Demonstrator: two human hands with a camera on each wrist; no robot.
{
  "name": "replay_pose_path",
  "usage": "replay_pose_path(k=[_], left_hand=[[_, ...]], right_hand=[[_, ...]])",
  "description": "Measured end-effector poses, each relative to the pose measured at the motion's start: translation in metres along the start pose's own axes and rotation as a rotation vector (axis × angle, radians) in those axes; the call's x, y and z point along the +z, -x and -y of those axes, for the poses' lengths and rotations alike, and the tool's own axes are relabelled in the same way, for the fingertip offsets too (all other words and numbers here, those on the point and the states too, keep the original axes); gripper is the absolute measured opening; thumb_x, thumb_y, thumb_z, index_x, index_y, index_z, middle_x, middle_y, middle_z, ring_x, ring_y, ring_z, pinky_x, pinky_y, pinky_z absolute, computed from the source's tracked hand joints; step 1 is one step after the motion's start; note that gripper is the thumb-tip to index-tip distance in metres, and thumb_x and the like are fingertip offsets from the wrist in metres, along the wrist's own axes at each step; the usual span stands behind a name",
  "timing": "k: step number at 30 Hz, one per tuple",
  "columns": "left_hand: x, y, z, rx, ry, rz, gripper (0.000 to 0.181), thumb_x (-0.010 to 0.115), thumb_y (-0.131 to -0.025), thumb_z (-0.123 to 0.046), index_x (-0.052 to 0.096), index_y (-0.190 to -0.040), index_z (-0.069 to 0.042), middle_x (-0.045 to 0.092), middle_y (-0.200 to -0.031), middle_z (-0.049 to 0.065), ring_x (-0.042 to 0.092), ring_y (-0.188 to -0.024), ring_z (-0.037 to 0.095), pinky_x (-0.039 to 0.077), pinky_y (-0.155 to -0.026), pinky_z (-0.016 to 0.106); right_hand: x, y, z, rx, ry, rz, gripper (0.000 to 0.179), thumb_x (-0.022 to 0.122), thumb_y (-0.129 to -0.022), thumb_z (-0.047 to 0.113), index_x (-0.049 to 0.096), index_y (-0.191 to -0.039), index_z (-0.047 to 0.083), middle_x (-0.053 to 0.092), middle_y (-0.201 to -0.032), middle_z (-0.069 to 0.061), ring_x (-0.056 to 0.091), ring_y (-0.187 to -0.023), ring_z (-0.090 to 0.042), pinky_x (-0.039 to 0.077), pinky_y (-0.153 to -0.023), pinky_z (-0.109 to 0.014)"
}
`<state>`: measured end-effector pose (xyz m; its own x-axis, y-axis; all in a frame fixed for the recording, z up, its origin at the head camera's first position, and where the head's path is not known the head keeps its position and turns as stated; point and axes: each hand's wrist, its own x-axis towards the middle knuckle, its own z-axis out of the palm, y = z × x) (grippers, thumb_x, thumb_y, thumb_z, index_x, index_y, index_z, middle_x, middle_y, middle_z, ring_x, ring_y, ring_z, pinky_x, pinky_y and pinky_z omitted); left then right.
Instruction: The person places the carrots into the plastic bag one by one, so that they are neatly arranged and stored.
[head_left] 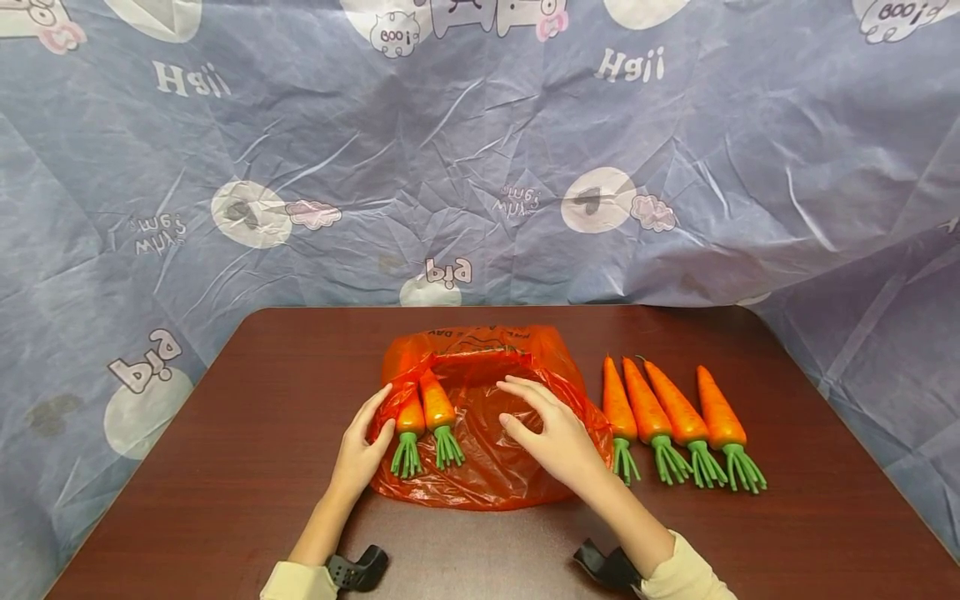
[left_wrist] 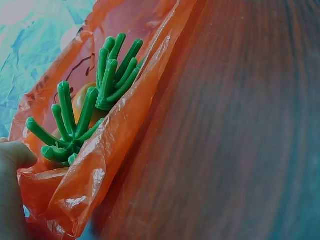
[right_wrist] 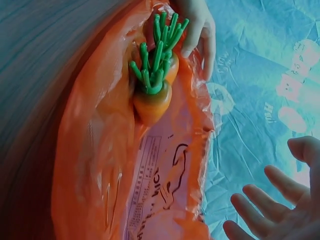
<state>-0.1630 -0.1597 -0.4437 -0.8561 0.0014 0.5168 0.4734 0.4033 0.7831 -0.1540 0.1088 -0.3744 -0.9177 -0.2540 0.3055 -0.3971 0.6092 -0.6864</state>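
A thin, translucent red-orange plastic bag with dark printing point(head_left: 495, 458) lies at the middle of the dark reddish-brown wood-grain counter point(head_left: 225, 450), its mouth gaping toward the near edge. Inside its left part are two glossy orange carrots with thick green stalk tops point(head_left: 437, 404), side by side, tips toward the far edge and stalks toward the near one.

The left hand point(head_left: 362, 446) is at the bag's left rim, thumb and fingers apart and loosely extended, touching the plastic without a clenched hold. The right hand point(head_left: 558, 433) is empty and relaxed, its fingers spread above the right part of the bag's mouth.

Toward the counter's right edge, four matching orange carrots with green stalks point(head_left: 662, 404) lie in a row, tips toward the far edge; the leftmost is right beside the bag, the rightmost a little apart from its neighbours. Black wrist straps point(head_left: 360, 569) and cream sleeves point(head_left: 300, 581) show at the near edge. A creased grey-blue cloth with cartoon prints point(head_left: 450, 125) hangs behind the far edge.
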Motion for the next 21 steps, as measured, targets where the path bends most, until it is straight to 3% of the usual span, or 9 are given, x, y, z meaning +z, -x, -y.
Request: replay_pose_path(k=[12,18,21], left_hand=[[-0.001,0.001,0.0,-0.021,-0.002,0.0,0.048,0.056,-0.084,0.007,0.048,-0.13,-0.001,0.05,-0.129,0.021,0.038,-0.116,-0.012,0.027,-0.097,0.002],[0.0,0.001,-0.001,-0.03,-0.003,0.005,0.047,0.056,-0.084,0.006,0.048,-0.13,-0.001,0.05,-0.129,0.02,0.039,-0.116,-0.01,0.028,-0.097,0.002],[0.0,0.0,-0.001,-0.033,-0.002,0.006,0.047,0.056,-0.084,0.006,0.048,-0.13,-0.001,0.05,-0.129,0.02,0.039,-0.116,-0.011,0.027,-0.097,0.002]], right_hand=[[-0.023,0.011,-0.006,-0.026,0.075,-0.059,0.04,0.061,-0.085,0.036,0.054,-0.125,0.032,0.045,-0.137,0.009,0.044,-0.125,-0.02,0.043,-0.091,-0.052],[-0.035,0.015,-0.014,-0.044,0.092,-0.102,0.039,0.062,-0.085,0.033,0.057,-0.123,0.024,0.048,-0.135,0.004,0.037,-0.13,-0.026,0.024,-0.107,-0.054],[-0.042,0.017,-0.017,-0.029,0.103,-0.116,0.039,0.062,-0.085,0.033,0.058,-0.122,0.024,0.047,-0.136,0.003,0.036,-0.13,-0.028,0.018,-0.109,-0.055]])
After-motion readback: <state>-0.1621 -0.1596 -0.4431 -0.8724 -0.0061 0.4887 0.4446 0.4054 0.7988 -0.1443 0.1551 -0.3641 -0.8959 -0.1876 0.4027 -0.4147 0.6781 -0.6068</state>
